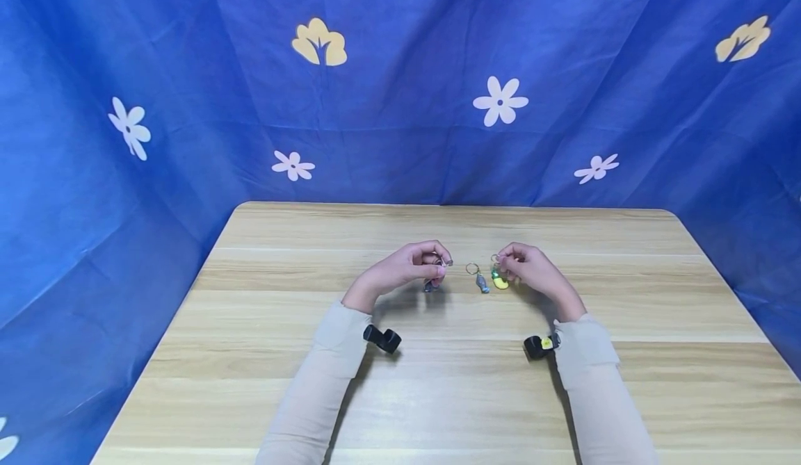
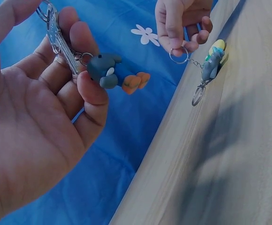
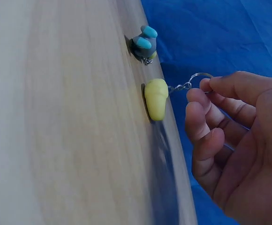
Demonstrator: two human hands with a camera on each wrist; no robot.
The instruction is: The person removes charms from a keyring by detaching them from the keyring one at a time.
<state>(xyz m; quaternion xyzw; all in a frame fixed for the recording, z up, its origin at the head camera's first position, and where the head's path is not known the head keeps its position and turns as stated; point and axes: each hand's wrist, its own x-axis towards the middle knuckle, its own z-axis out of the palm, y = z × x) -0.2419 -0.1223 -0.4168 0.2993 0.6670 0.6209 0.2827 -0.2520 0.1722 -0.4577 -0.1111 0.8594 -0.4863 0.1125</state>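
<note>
My left hand [image 1: 400,269] is raised above the table, holding a key ring with a silver key [image 2: 56,36] and a dark blue-grey figure keychain [image 2: 109,69] with orange feet. The figure sticks out past the fingers. With thumb and index finger, my right hand [image 1: 533,269] pinches the metal ring [image 3: 202,75] of a yellow and green keychain [image 1: 500,281]. In the right wrist view its yellow body touches the tabletop while the chain slopes up to the ring. Between the hands lies a grey-blue figure keychain [image 1: 482,283] with light blue feet, its ring [image 1: 472,268] on the table.
The wooden table [image 1: 463,409] extends around both forearms. Behind it and along its sides hangs a blue cloth [image 1: 400,145] with white flowers and yellow trees. A black wrist camera [image 1: 383,340] sits on the left wrist, and another black camera [image 1: 535,347] on the right.
</note>
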